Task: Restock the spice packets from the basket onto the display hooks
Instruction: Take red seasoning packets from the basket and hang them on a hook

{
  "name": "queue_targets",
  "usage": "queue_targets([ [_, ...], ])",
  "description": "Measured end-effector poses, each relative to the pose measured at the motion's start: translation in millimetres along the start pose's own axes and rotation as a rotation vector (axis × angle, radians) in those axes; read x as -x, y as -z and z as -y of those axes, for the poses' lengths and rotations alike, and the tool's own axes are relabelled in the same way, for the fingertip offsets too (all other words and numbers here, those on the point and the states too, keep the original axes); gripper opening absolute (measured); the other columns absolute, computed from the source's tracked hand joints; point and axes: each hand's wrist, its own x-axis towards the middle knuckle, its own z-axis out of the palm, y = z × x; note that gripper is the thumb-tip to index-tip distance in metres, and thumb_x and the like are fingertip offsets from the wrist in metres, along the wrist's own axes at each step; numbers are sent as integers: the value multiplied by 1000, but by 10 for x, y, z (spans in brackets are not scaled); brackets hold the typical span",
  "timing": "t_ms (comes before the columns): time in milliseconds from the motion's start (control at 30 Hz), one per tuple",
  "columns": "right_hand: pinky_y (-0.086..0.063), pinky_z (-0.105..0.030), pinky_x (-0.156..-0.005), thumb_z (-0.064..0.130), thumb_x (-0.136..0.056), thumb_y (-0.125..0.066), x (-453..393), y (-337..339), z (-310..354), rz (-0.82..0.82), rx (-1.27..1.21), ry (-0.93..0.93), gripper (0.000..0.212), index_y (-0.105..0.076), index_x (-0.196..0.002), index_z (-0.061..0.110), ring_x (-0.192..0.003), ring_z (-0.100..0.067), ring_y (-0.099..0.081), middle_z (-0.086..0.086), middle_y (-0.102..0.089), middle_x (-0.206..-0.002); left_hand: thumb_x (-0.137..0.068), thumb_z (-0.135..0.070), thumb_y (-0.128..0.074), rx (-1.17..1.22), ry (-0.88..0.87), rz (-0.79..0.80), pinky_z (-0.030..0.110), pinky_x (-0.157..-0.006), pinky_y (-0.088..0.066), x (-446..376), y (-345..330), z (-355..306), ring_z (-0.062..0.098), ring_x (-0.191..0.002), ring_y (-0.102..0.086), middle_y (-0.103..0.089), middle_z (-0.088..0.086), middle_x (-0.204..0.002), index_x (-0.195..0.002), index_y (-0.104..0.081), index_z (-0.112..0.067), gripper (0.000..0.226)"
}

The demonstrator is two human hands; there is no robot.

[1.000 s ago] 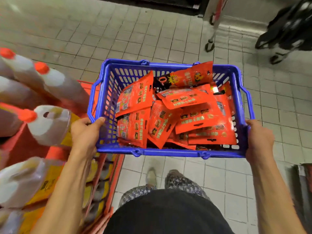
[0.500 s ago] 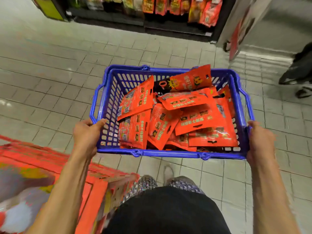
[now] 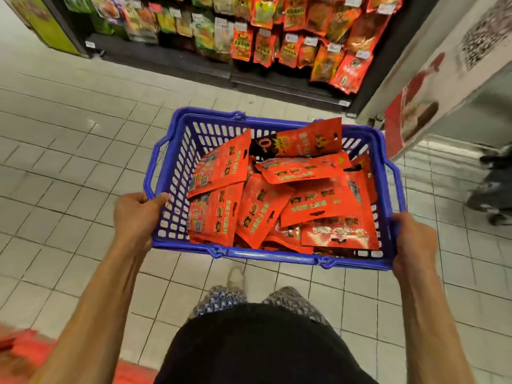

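A blue plastic basket (image 3: 177,173) is carried in front of me over the tiled floor, holding several red-orange spice packets (image 3: 279,200) in a loose pile. My left hand (image 3: 137,217) grips the basket's left near rim, thumb over the edge. My right hand (image 3: 412,239) grips the right near rim. Ahead, at the top of the view, the display hooks (image 3: 291,37) carry rows of hanging red, orange and green packets with price tags.
A white pillar with a poster (image 3: 432,87) stands right of the display. A person's legs and a wheeled cart (image 3: 493,184) are at the right edge. An orange rack (image 3: 22,347) shows blurred at the lower left. My feet (image 3: 249,295) are on grey tiles.
I have turned and walked away from the orange bottle rack toward the hanging display, which has come into view at the top. Both hands keep the same hold on the basket.
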Motion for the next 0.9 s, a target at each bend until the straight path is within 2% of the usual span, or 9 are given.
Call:
queue_targets([
  [100,-57,-54,-71,34,-62,-65,-272,-495,402,-50,29,-9,19,-70,-59,16,-64,-29,-61,4,-60,-48,-83,-19,-80,-41,-8,17,55,-76,-62,-641,-363,-506,37,-81,-76,-76,18,-83,-78,-68,-5,19],
  [167,-56,-52,-70,35,-60,-65,-492,-840,668,-81,18,-9,10,-71,-53,32,-63,-28,-60,6,-58,-45,-83,-19,-80,-47,-32,40,52,-74,-63,-1057,-623,-796,34,-77,-76,-76,14,-79,-76,-68,-7,18],
  [267,-54,-48,-68,37,-57,-64,-921,-1375,1051,-95,10,8,8,-72,-55,36,-63,-26,-60,7,-59,-45,-83,-22,-80,-74,-45,59,42,-67,-63,-1717,-1083,-1125,23,-64,-76,-76,8,-75,-77,-69,-10,17],
  [400,-49,-45,-68,37,-56,-67,-1749,-2146,1553,-68,-12,-14,26,-65,-55,11,-62,-24,-55,3,-58,-52,-83,-25,-81,-87,-61,56,35,-61,-60,-2607,-1769,-1490,18,-60,-75,-75,8,-78,-79,-67,-10,21],
  [467,-52,-51,-75,38,-61,-68,-2103,-2498,1826,-67,31,-8,25,-62,-62,13,-72,-27,-57,-4,-60,-65,-82,-25,-82,-118,-75,48,29,-50,-57,-2986,-2084,-1708,13,-54,-73,-74,7,-74,-73,-63,-12,24],
  [567,-51,-57,-79,40,-66,-65,-2510,-2962,2252,-72,67,0,30,-61,-61,10,-72,-28,-55,-6,-58,-64,-78,-22,-84,-138,-46,57,39,-58,-62,-3533,-2458,-2094,23,-63,-75,-75,13,-78,-76,-67,-4,25],
  [700,-47,-43,-62,36,-68,-68,-2967,-3547,2777,-109,39,-44,26,-60,-60,13,-59,-23,-52,6,-57,-51,-74,-23,-87,-112,16,89,43,-65,-63,-4196,-2953,-2546,28,-69,-77,-78,11,-79,-87,-70,1,32],
  [800,-41,-28,-47,28,-74,-68,-3358,-4054,3045,-110,-2,-66,22,-59,-60,13,-48,-15,-48,13,-53,-40,-73,-23,-88,-112,46,114,43,-64,-63,-4774,-3392,-2770,26,-69,-77,-78,5,-75,-82,-69,-4,29],
  [900,-38,-24,-41,23,-79,-68,-3777,-4587,3219,-151,-6,-69,25,-57,-59,13,-35,-5,-42,14,-50,-38,-71,-30,-89,-128,90,148,44,-68,-63,-5429,-3897,-2942,23,-69,-77,-78,4,-76,-75,-70,-13,26],
])
